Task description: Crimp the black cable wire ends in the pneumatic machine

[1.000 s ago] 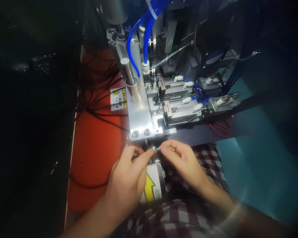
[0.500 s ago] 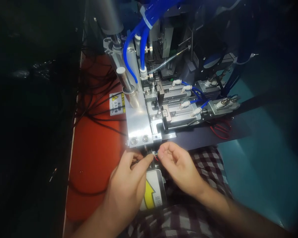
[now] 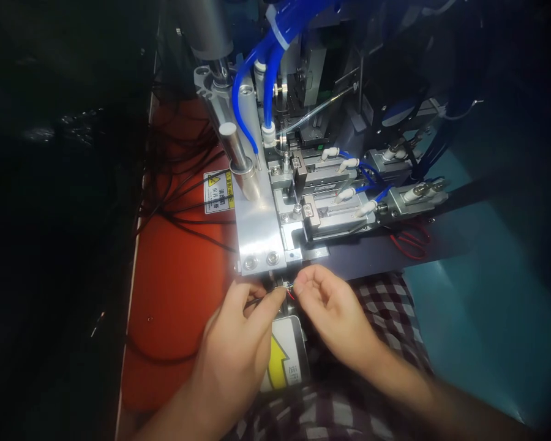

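Observation:
My left hand is closed in a pinch around the end of a black cable, which trails in from the left over the orange surface. Thin wires fan out past its fingertips, among them a short red wire that curls downward. Facing it, my right hand pinches the tip of a thin dark wire; the fingertips hide most of it. Both hands meet just in front of the metal plate of a machine, with their fingertips almost touching.
Pneumatic cylinders with white fittings and blue air hoses stand behind the hands. A metal post rises from the plate. Black cables spread over the orange surface. Below the hands is a yellow-arrow label.
The hands keep the same pinch and have barely shifted. The red wire shows slightly more between the fingertips. The whole view has drifted slightly.

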The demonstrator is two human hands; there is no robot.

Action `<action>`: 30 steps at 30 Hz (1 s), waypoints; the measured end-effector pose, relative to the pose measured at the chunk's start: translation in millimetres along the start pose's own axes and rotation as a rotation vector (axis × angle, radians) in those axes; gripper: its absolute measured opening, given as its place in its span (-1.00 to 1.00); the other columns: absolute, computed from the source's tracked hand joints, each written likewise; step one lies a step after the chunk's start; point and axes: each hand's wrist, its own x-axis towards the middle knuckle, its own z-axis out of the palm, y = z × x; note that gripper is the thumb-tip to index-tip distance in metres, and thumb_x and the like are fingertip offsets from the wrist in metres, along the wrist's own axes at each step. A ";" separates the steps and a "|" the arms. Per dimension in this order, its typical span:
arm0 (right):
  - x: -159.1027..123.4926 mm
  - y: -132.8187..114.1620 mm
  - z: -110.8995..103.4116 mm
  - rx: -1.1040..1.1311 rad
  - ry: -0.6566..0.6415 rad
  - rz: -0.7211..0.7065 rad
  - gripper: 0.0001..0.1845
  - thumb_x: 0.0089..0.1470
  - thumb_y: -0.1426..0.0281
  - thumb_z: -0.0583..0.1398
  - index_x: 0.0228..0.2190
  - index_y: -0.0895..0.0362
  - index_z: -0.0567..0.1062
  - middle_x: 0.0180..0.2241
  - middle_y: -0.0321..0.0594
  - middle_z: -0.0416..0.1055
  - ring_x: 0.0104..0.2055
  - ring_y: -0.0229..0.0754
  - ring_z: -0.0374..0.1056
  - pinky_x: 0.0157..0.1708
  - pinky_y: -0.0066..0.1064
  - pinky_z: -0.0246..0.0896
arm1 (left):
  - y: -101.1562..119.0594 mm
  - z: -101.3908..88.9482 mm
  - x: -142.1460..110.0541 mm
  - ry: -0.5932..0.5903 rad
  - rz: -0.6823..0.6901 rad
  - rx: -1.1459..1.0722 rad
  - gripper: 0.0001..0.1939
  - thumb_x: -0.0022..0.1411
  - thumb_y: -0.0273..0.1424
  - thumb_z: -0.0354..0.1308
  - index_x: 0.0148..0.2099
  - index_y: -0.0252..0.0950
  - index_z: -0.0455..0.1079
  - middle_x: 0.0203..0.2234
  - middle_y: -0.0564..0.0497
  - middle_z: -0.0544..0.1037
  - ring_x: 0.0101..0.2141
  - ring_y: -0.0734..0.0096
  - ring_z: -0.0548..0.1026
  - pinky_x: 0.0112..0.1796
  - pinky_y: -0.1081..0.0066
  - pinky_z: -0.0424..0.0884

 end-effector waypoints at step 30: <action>-0.3 -7.4 0.0 0.094 0.015 0.074 -0.80 0.00 0.30 0.23 -0.50 0.16 0.38 -0.65 -0.45 0.12 -0.64 -0.40 -0.02 -0.67 -0.53 -0.12 | -0.8 0.8 -4.8 -0.022 -0.036 -0.089 -0.70 0.22 -0.67 0.02 -0.05 -0.38 0.45 -0.30 -0.07 0.35 -0.34 0.46 0.42 -0.36 0.50 0.44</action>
